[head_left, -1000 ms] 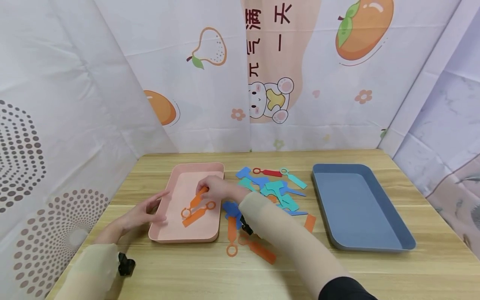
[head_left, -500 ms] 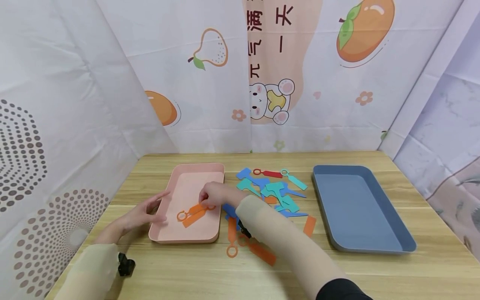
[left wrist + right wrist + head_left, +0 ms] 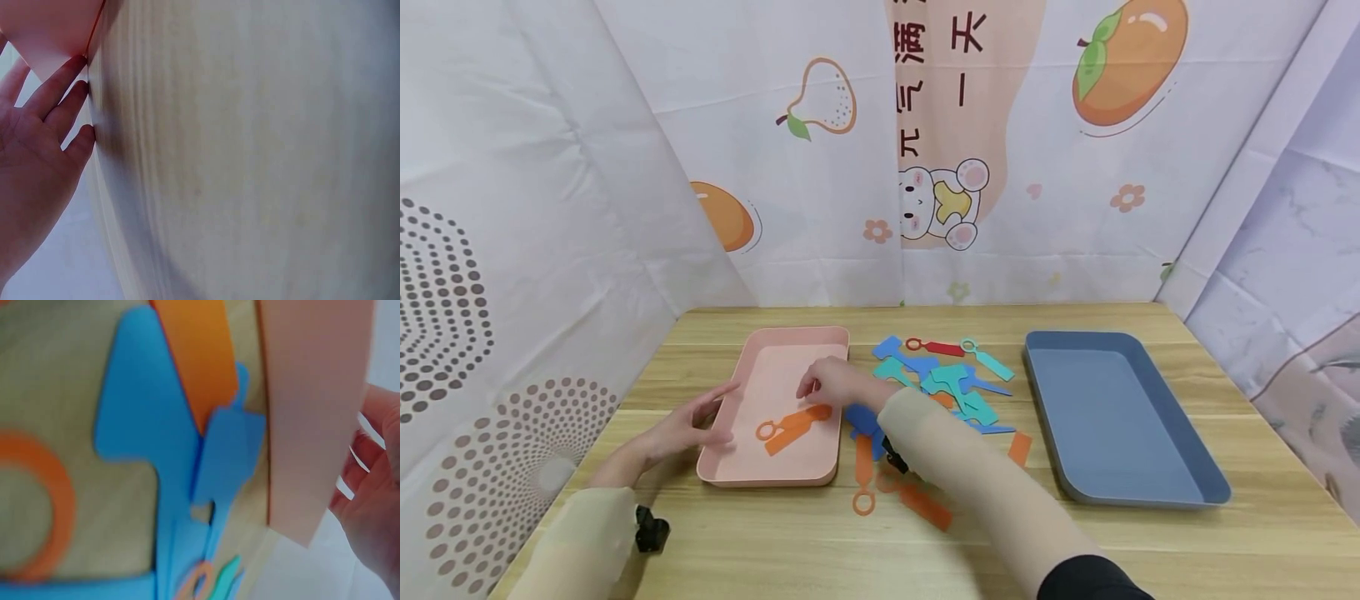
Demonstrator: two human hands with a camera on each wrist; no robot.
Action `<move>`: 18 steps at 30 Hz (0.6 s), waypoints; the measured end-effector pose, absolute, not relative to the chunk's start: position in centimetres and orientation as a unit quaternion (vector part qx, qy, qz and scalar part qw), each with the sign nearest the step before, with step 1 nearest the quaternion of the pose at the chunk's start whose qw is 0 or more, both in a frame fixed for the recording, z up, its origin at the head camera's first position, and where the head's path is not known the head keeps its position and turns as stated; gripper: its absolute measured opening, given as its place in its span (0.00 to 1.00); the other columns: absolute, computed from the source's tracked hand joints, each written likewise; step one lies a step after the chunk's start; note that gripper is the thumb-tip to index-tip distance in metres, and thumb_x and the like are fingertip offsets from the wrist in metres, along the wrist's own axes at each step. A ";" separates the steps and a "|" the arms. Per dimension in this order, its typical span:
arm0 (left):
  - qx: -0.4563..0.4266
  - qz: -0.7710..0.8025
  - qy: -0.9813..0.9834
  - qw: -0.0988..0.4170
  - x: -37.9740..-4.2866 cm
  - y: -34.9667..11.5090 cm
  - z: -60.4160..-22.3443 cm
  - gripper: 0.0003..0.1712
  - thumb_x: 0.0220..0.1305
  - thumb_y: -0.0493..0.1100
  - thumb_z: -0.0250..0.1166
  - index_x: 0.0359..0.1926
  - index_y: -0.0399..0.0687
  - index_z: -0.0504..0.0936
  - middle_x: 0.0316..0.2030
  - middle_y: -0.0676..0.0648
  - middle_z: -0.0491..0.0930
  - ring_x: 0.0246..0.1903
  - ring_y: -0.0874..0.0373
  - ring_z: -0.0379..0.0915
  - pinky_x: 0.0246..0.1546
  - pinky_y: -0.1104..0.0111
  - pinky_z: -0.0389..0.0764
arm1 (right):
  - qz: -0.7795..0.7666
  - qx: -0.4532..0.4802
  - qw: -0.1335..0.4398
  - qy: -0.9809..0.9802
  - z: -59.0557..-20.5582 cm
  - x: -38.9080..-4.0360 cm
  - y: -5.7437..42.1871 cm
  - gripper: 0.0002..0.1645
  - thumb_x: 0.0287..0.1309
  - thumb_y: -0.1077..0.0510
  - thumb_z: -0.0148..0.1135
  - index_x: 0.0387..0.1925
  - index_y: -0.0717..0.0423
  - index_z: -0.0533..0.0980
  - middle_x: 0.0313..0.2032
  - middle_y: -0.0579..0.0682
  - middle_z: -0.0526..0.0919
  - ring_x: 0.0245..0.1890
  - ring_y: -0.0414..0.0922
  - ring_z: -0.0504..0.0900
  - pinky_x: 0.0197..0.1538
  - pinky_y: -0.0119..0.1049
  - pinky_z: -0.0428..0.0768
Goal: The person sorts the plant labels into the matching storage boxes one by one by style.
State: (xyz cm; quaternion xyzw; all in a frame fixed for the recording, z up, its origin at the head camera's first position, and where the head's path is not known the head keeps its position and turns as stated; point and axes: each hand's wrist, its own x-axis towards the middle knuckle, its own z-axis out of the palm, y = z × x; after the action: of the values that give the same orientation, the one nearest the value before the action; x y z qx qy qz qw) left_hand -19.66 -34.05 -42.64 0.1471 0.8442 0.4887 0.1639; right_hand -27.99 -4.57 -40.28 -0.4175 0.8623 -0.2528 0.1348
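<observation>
Two orange flat tags with ring ends lie overlapping in the pink tray (image 3: 760, 467); one tag (image 3: 775, 443) lies nearest the front. My right hand (image 3: 833, 383) hovers above them over the tray's right half, fingers loosely bent, with nothing visible between them. In the right wrist view that hand (image 3: 375, 481) is partly hidden behind the tray wall (image 3: 312, 412). At the tray's left side my left hand (image 3: 681, 429) rests against the rim. Its fingers (image 3: 59, 87) are fairly straight and touch the tray's side in the left wrist view.
Blue, teal, orange and red flat pieces lie heaped between the trays, among them a teal T-shaped piece (image 3: 951, 379), a red ring-ended tag (image 3: 942, 347) and an orange one (image 3: 865, 467). A blue-grey tray (image 3: 1131, 417) stands on the right. Curtains enclose the wooden table (image 3: 790, 542).
My right hand lowered the upper orange tag onto the other one, let go and rose slightly away from it. My left hand has stayed at the tray's edge.
</observation>
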 end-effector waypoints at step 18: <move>0.142 0.489 0.845 0.165 -19.8 -34.1 -42.8 0.51 0.59 0.40 0.70 0.76 0.45 0.50 0.73 0.32 0.47 0.71 0.35 0.40 0.51 0.87 0.56 | -0.288 -0.417 0.187 0.842 -36.4 -30.4 2.6 0.16 0.61 0.63 0.64 0.51 0.65 0.78 0.40 0.52 0.81 0.42 0.48 0.79 0.45 0.32 0.76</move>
State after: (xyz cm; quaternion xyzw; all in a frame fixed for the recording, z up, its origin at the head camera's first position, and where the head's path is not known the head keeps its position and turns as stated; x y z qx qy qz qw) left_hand -19.78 -34.09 -42.81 0.1416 0.8447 0.4891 0.1648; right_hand -30.44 2.63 -36.38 -0.4170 0.8417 -0.2878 0.1866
